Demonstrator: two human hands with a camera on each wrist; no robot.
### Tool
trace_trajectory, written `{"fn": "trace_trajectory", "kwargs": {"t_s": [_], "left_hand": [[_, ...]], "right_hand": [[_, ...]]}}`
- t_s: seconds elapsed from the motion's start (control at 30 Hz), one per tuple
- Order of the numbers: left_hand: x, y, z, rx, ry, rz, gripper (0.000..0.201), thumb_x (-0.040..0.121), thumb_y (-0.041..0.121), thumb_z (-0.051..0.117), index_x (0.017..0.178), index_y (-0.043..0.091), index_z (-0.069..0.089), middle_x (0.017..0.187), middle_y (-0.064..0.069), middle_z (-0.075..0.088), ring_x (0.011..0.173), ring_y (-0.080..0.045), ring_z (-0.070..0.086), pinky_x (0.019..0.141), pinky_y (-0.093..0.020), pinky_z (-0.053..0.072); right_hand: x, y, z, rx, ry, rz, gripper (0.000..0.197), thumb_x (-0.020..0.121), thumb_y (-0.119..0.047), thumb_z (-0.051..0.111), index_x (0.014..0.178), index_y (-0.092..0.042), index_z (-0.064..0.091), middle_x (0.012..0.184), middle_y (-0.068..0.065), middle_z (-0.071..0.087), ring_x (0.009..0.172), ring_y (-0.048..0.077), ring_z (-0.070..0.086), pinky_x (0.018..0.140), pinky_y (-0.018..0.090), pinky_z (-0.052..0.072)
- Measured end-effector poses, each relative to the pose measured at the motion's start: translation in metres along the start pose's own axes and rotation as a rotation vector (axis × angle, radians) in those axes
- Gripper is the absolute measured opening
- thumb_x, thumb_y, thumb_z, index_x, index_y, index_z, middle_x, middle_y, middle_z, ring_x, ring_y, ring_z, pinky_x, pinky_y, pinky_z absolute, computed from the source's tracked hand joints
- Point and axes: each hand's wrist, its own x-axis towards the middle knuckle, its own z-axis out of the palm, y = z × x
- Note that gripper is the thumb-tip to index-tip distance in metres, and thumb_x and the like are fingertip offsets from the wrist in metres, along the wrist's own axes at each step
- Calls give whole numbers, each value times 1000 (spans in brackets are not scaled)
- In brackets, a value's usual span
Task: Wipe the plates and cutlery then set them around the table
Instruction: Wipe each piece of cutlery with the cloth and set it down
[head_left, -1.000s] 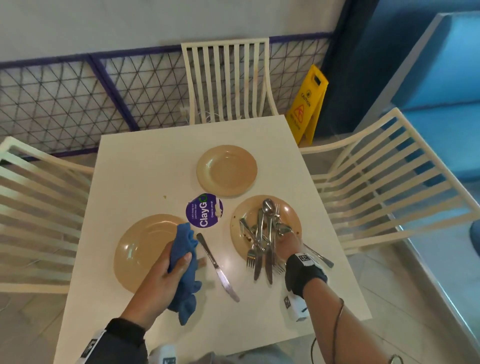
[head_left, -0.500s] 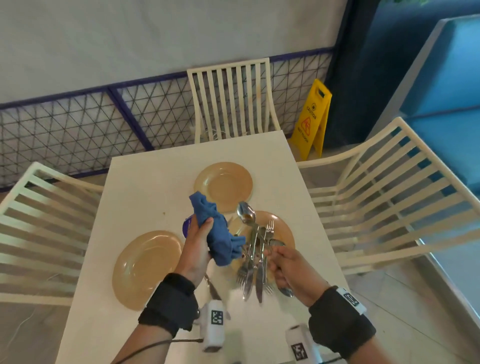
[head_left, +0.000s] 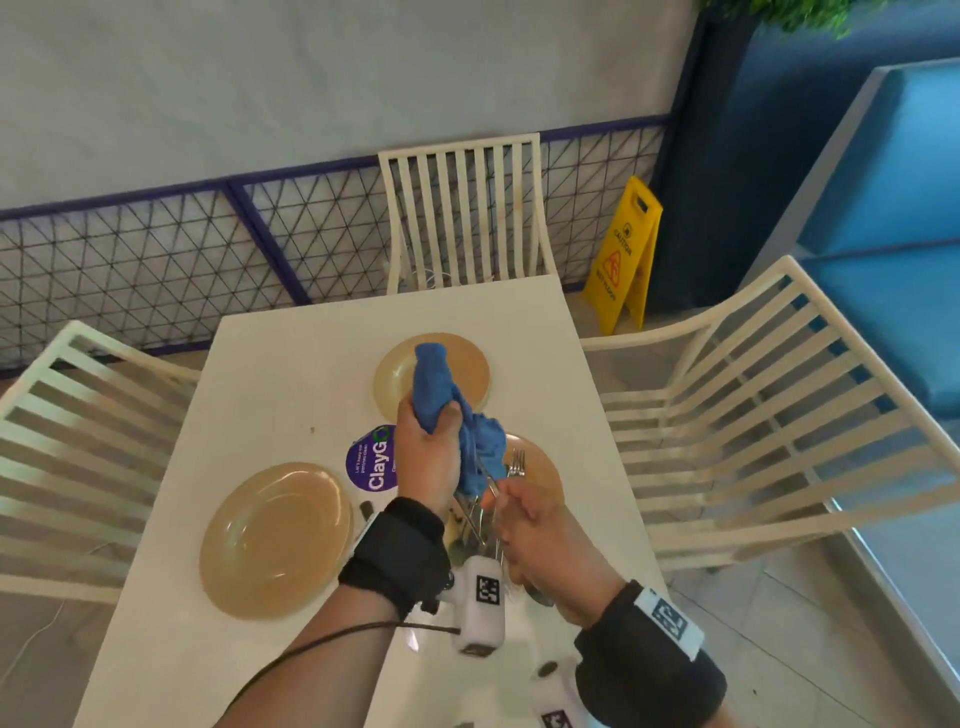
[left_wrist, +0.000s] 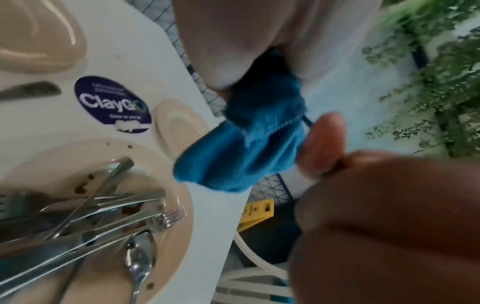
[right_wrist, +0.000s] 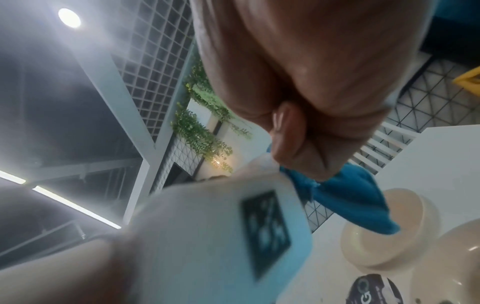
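The white table carries three tan plates, a knife and a round purple sticker.

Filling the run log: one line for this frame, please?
phase: wiping cutlery | left hand: holds blue cloth | right hand: holds cutlery bundle over dirty plate | two plates on table

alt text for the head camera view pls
A person's left hand grips a blue cloth against metal cutlery held in the right hand, above a white table with three tan plates.
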Motion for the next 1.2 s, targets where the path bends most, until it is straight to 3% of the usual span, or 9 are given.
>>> {"fn": "trace_trajectory", "kwargs": {"t_s": [0.23, 0.37, 0.47, 0.57, 0.67, 0.77, 0.9, 1.03, 1.2], "left_hand": [[15, 17, -9, 29, 37, 85, 22, 95, 12, 65, 113, 21, 58, 102, 1, 71, 90, -12, 72, 83, -30, 59], [-2, 4, 6, -34, -13, -106, 28, 93, 12, 67, 120, 13, 59, 108, -12, 73, 95, -26, 74, 89, -49, 60], [6, 15, 1, -46, 27, -43, 24, 94, 13, 67, 116, 13, 60, 107, -10, 73, 93, -23, 73, 84, -39, 60], [7, 23, 2, -187, 115, -63, 34, 91, 33, 68, 118, 14, 63, 107, -10, 74, 100, -28, 73, 94, -50, 57], [-18, 18, 16, -337, -16, -241, 35, 96, 24, 63, 122, 0, 63, 104, -14, 73, 94, -30, 72, 83, -46, 61], [-28, 14, 15, -312, -138, -297, 28, 100, 13, 59, 118, -7, 63, 100, -21, 71, 89, -33, 71, 72, -39, 62], [-23, 13, -3, -210, -140, -202, 23, 97, 19, 65, 111, 1, 68, 97, -20, 75, 84, -30, 76, 78, -42, 63], [-33, 21, -24, -186, -286, -240, 24, 99, 24, 63, 96, 0, 61, 70, -14, 59, 58, -25, 60, 50, -29, 49], [-39, 16, -34, 60, -365, -89, 29, 98, 32, 62, 97, 3, 64, 75, -11, 70, 64, -21, 68, 62, -33, 59]], "right_hand": [[-10, -7, -6, -67, -47, -68, 25, 105, -20, 36, 92, -15, 57, 59, -9, 43, 45, 2, 36, 43, 18, 33], [1, -12, -10, -104, 8, -73, 26, 105, -19, 36, 98, -13, 60, 59, -8, 46, 43, 2, 39, 46, 21, 34], [-10, -9, -10, -169, -14, -112, 25, 105, -22, 35, 97, -18, 58, 62, -8, 47, 45, 2, 39, 47, 19, 35], [-14, -13, -12, -229, 29, -205, 25, 106, -27, 37, 98, -19, 59, 75, -2, 62, 59, 7, 55, 55, 19, 44], [4, -14, -10, -280, 99, -223, 23, 104, -18, 39, 91, -15, 58, 74, -4, 57, 60, 3, 50, 57, 17, 41], [23, 0, -1, -302, 114, -214, 22, 99, -23, 39, 88, -19, 58, 82, -2, 62, 72, 12, 60, 72, 34, 54], [18, -1, -7, -204, -14, -84, 24, 104, -15, 40, 89, -10, 57, 71, 5, 57, 54, 14, 53, 49, 24, 47], [26, -20, -33, -186, 204, -187, 18, 101, -30, 51, 98, -22, 67, 90, -2, 69, 80, 18, 68, 74, 32, 59], [62, -40, -7, -245, 266, -328, 26, 101, -29, 54, 90, -12, 69, 81, 3, 68, 74, 12, 60, 71, 35, 52]]}}
